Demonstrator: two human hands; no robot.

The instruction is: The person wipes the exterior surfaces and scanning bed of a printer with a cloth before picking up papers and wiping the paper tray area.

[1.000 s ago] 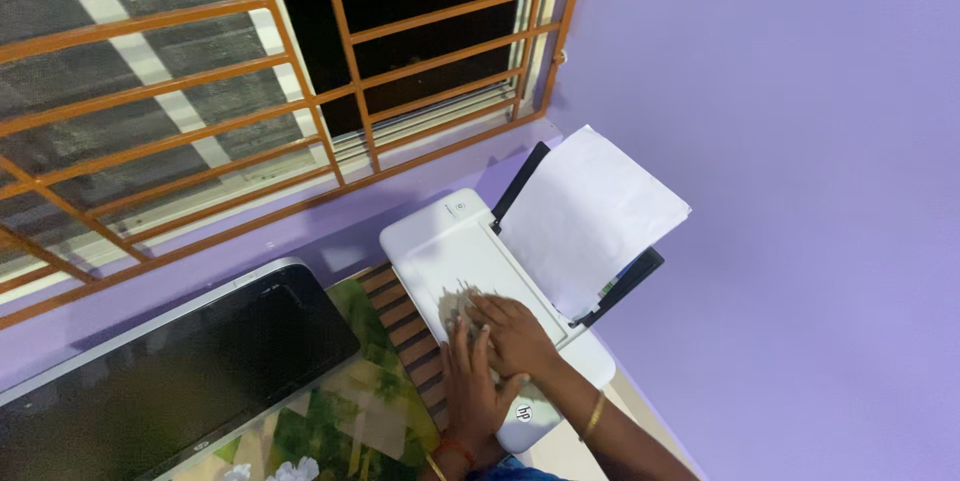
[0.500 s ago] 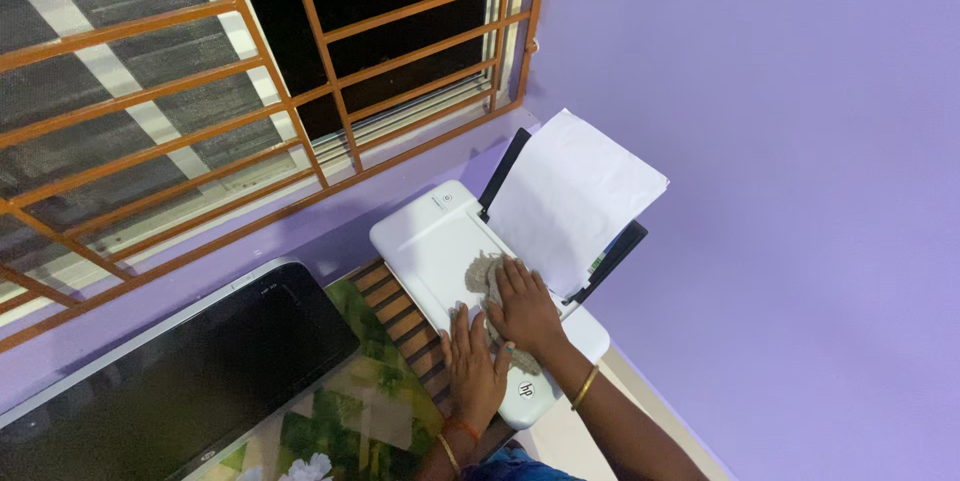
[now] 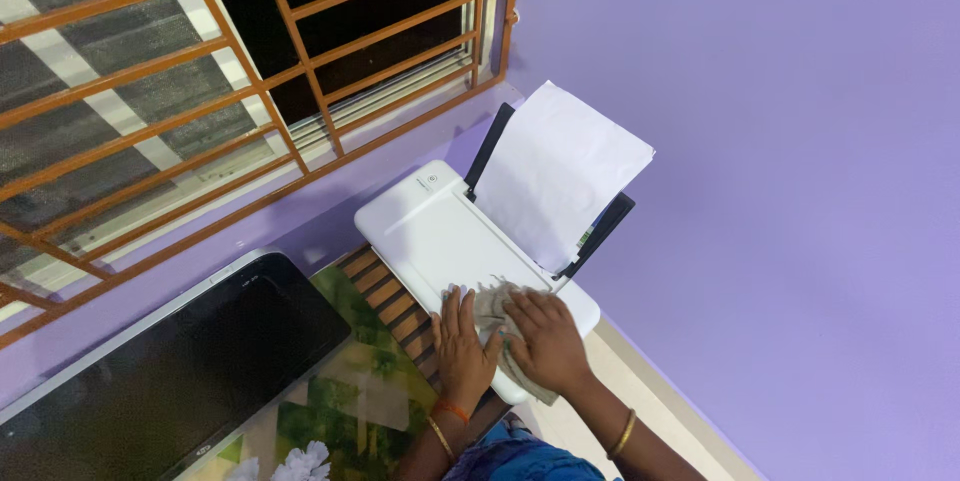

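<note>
The right hand [image 3: 545, 341] lies palm down on a grey-beige cloth [image 3: 497, 313], fingers spread flat across it and pressing it against the top of a white printer [image 3: 430, 231]. It is a flat press, not a closed grasp; a tail of the cloth hangs out from under the wrist over the printer's near edge. A gold bangle sits further up that forearm.

The left hand [image 3: 460, 336] rests just beside the right, fingers extended and lying on the printer's near edge, fingertips touching the cloth's left margin. It holds nothing; the palm is open and flat. An orange thread and a thin bangle show at its wrist.

The cloth sits at the near right end of the printer lid, between the two hands. The rest of the lid is bare white, with a small round button near its far corner.

Sheets of white paper [image 3: 555, 171] stand tilted in the black rear feed tray [image 3: 600, 231], leaning towards the purple wall [image 3: 780, 141].

The printer stands on a surface with brown slats and a green patterned covering [image 3: 350, 391]. To its left lies a dark flat screen with a silver frame [image 3: 160, 371], face up. A white flower-like object shows at the bottom edge.

Behind both runs a purple sill, and above it a window with an orange metal grille [image 3: 250, 71], dark beyond the bars.
</note>
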